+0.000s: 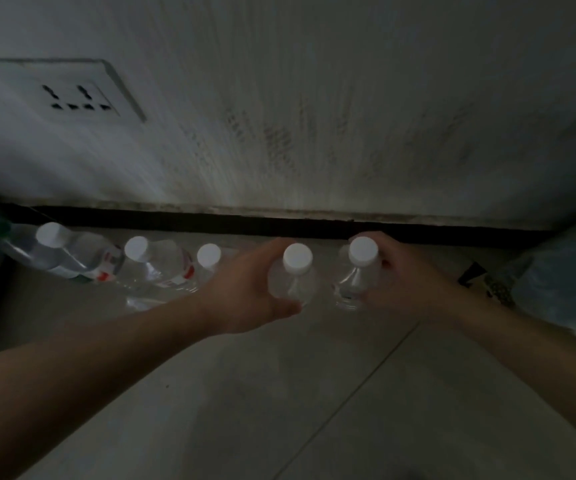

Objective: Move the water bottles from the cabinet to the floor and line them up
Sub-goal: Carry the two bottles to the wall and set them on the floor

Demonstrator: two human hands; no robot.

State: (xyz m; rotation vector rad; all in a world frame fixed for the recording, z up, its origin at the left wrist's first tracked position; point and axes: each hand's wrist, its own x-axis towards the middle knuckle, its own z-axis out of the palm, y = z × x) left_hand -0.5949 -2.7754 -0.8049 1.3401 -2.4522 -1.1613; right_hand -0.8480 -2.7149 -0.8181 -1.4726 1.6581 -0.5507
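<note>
Several clear water bottles with white caps stand in a row on the tiled floor along the wall. My left hand point(245, 292) grips one bottle point(297, 268) round its shoulder. My right hand point(401, 282) grips the bottle point(357, 268) just right of it. To the left stand three more bottles: one point(207, 256) partly hidden behind my left hand, one point(155, 265) with a red-and-white label, and one point(58, 247) at the far left. A green-capped bottle point(1, 230) shows at the left end.
A white wall with a black skirting strip point(279, 225) runs behind the row. A wall socket point(72, 91) is at upper left. A pale bag or cushion point(563, 271) lies at the right. Grey floor tiles point(245, 393) stretch toward me.
</note>
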